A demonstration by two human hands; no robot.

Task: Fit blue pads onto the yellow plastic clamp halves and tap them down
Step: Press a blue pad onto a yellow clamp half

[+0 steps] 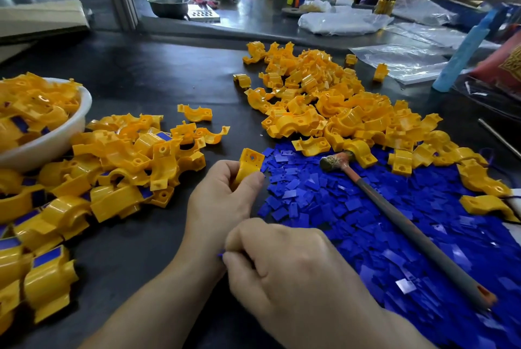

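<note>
A yellow clamp half [249, 165] is gripped between thumb and fingers of the left hand [222, 196], held over the dark tabletop [155, 80] at the near-left edge of the blue pad heap [394, 250]. A speck of blue is seen in a hole of its flat end. The right hand [290, 267] is curled nearer the camera. A small blue pad [221, 255] is pinched at its fingertips, only a corner being visible. A hammer [394, 213] is left lying across the blue pad heap, untouched by either hand, its wrapped head pointed toward the loose yellow halves [324, 100] piled behind the heap. Padded halves [121, 162], with blue pads fitted, are piled on the left, some strung out toward the camera. More yellow halves are held in a white bowl [56, 139] at the far left. Clear plastic bags [394, 58] are seen on the tabletop at the back right, beyond the yellow pile.
</note>
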